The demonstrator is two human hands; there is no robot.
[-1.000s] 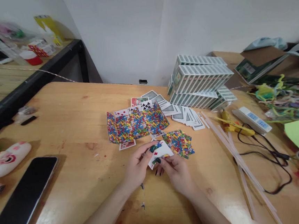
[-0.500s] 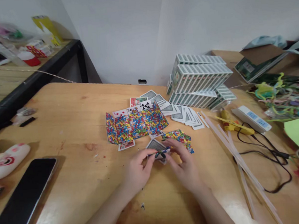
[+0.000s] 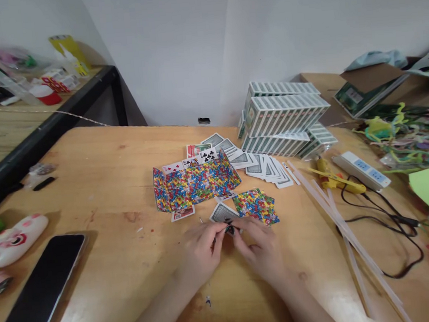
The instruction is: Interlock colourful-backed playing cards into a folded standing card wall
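My left hand (image 3: pixel 200 247) and my right hand (image 3: pixel 262 244) meet at the front middle of the table, fingertips closed on a small dark piece (image 3: pixel 229 228). It is mostly covered by the fingers, and I cannot make out its kind. Just beyond them a playing card (image 3: pixel 222 212) lies back up. To its right is a flat sheet with a colourful pattern (image 3: pixel 256 205). A folded panel in the same pattern (image 3: pixel 197 180) stands behind, with face-up playing cards (image 3: pixel 172 167) along its top edge. Another card (image 3: pixel 183 213) sticks out in front of the panel.
Fanned cards (image 3: pixel 270 168) lie before stacked card boxes (image 3: pixel 289 114). To the right are clear glue sticks (image 3: pixel 351 239), a yellow glue gun (image 3: pixel 326 173), a power strip (image 3: pixel 363 168) and a black cable (image 3: pixel 404 264). A phone (image 3: pixel 40 291) lies left.
Both hands have drawn closer together, and their fingertips now cover more of the small dark piece. The whole view has shifted slightly. The cards and patterned sheets stay put.
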